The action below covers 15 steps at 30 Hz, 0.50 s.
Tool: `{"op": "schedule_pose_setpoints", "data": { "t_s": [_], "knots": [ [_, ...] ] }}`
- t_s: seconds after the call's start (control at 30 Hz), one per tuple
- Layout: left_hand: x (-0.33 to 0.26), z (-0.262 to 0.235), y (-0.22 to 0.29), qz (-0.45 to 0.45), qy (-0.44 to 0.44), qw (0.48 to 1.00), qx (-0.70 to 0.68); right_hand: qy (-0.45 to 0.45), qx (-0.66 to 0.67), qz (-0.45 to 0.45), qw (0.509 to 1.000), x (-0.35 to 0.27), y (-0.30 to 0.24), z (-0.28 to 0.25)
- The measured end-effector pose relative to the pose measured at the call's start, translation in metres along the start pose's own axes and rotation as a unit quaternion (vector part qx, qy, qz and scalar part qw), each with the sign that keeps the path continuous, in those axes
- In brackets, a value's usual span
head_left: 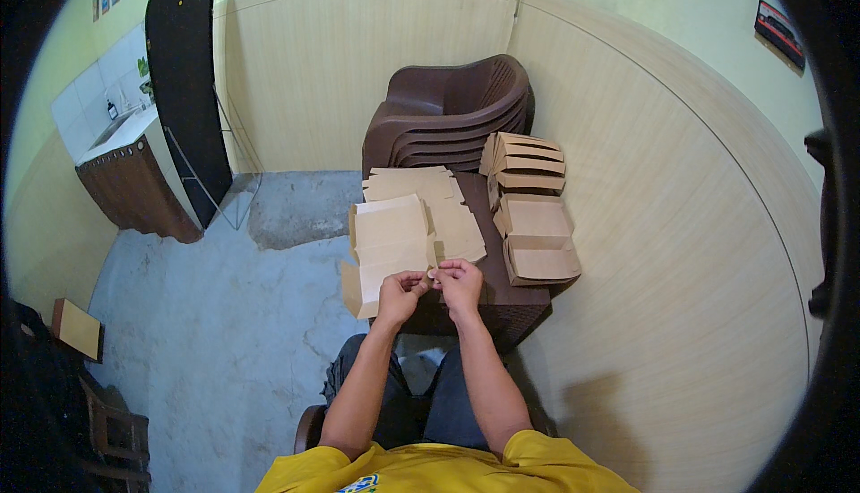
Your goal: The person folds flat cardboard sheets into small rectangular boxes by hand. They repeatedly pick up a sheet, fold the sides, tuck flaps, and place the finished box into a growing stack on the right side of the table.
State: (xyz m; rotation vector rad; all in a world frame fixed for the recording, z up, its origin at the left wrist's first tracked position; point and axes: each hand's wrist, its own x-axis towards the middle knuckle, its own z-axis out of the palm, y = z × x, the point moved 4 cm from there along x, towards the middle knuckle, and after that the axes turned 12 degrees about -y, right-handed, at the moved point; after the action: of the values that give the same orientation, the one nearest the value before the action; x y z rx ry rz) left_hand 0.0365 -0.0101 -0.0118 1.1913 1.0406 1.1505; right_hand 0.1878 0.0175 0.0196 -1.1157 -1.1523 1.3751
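Note:
A partly folded cardboard box blank (391,229) lies on the brown table, with its side flaps bent upward. My left hand (403,298) and my right hand (460,287) meet at its near right corner. Fingers of both hands are closed in a pinch on a flap there. A small pale patch shows between the fingertips; what it is I cannot make out. Under and behind this blank lie more flat cardboard blanks (459,224).
Folded open boxes (542,260) stand along the table's right side, with a stack of box pieces (530,160) behind them. Stacked brown plastic chairs (448,108) rise beyond the brown table (515,293). The panelled wall is close on the right. An ironing board (184,90) leans at the far left.

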Motion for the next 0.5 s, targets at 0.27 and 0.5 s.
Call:
{"op": "schedule_pose_setpoints", "data": {
  "t_s": [0.27,0.5],
  "knots": [
    [-0.010,0.005,0.002,0.047,-0.010,0.999,0.000,0.031,0.010,0.014,0.999,0.001,0.007,0.004],
    [-0.007,-0.005,-0.001,-0.025,-0.004,0.992,-0.120,0.006,-0.028,-0.010,1.000,-0.002,-0.001,0.004]
  ]
}}
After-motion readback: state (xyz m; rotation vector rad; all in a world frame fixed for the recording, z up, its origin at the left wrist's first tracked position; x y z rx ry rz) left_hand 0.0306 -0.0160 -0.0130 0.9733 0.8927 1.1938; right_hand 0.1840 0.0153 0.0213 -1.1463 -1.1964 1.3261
